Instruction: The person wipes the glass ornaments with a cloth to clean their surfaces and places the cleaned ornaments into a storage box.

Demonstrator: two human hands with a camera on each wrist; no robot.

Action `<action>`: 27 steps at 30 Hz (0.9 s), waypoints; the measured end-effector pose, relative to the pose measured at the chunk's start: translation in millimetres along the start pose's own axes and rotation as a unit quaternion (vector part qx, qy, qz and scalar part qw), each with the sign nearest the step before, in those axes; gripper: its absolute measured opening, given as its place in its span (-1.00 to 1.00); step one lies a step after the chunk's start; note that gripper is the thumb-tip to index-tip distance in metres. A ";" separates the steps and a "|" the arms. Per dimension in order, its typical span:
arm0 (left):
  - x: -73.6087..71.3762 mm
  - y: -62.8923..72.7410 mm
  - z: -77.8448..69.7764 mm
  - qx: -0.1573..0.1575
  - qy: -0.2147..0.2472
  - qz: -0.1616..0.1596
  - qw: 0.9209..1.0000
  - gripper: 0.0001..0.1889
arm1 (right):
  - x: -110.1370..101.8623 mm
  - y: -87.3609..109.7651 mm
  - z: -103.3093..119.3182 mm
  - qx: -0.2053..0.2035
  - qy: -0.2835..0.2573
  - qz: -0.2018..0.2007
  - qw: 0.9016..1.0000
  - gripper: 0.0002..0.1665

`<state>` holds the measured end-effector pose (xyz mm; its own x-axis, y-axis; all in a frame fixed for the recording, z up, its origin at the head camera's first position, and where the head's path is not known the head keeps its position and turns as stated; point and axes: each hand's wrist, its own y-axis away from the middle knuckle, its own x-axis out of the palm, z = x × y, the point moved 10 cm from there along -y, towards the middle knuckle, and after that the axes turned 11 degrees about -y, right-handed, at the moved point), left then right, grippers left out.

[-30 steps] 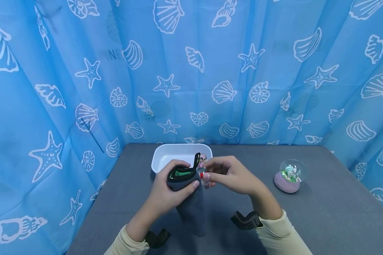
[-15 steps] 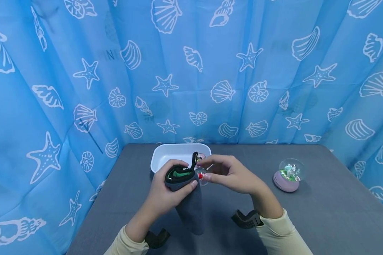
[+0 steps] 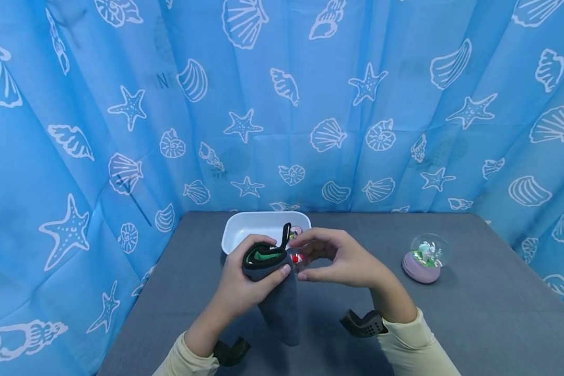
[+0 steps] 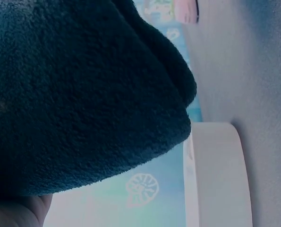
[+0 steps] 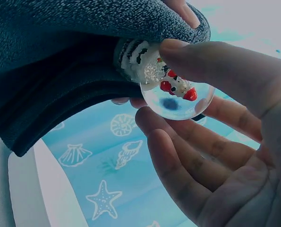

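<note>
My left hand (image 3: 244,279) grips a folded dark grey cloth (image 3: 282,313) with black edging, a black loop and a green patch inside. The cloth wraps the base end of a small clear snow globe (image 5: 178,92), which holds a red and white figure. Around the globe's bare dome curves my right hand (image 3: 345,261), thumb on one side and fingers on the other. The right wrist view shows the thumb overlapping the dome; exact contact there is hard to tell. Cloth fills most of the left wrist view, where a bit of the hand (image 4: 17,213) shows.
A white tray (image 3: 230,235) stands behind the hands, with another pinkish globe (image 3: 295,230) partly visible at its right end. To the right, a snow globe on a lilac base (image 3: 422,267) sits on the grey table (image 3: 489,313). A blue shell-print curtain (image 3: 282,104) hangs behind.
The right thumb has shifted down off the front of the dome, baring more of the red and white figure. The left hand and cloth stay nearly in place.
</note>
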<state>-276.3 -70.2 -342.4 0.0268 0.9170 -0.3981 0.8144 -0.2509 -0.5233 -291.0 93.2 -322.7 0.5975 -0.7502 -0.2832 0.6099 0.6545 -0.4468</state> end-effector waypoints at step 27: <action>-0.5 0.3 -5.1 0.024 -0.021 -0.007 0.999 -0.45 | -7.1 -1.0 -15.8 0.063 -0.056 -0.027 0.996 -0.73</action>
<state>-273.1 -69.2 -338.5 -0.0102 0.9069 -0.4213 0.7857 -0.2533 -0.5644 -304.1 96.4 -333.7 0.6119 -0.7741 -0.1622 0.6989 0.6252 -0.3474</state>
